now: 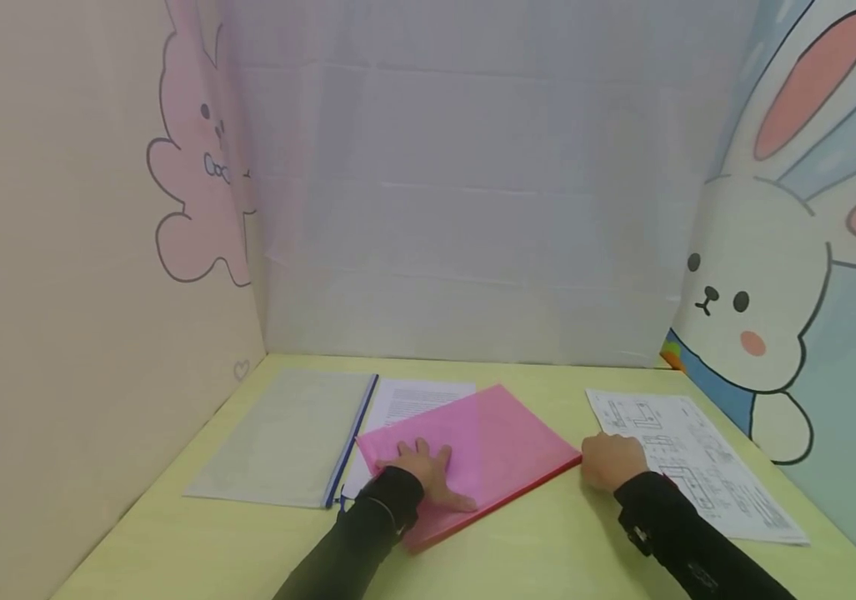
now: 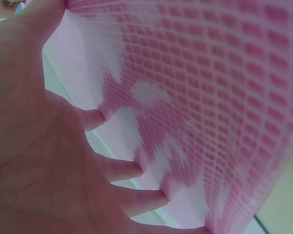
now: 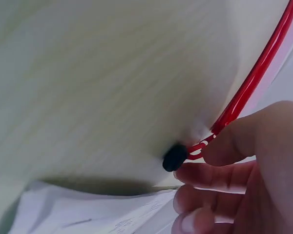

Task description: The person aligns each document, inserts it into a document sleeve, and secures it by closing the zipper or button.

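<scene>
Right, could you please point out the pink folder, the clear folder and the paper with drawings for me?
Pink folder (image 1: 497,450): head view, near the middle of its cover.
Clear folder (image 1: 287,437): head view, the middle of its cover.
Paper with drawings (image 1: 693,458): head view, its printed side.

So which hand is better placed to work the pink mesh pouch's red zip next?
Likely the right hand: it pinches the dark-tipped zip pull, while the left hand lies spread on the pouch.

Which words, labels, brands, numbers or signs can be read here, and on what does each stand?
None can be read.
Text sheet, partly covered by the pink folder: printed lines, too small.
Drawing sheet: tiny printed marks, too small.
Right sleeve: faint marking, too blurred.
</scene>
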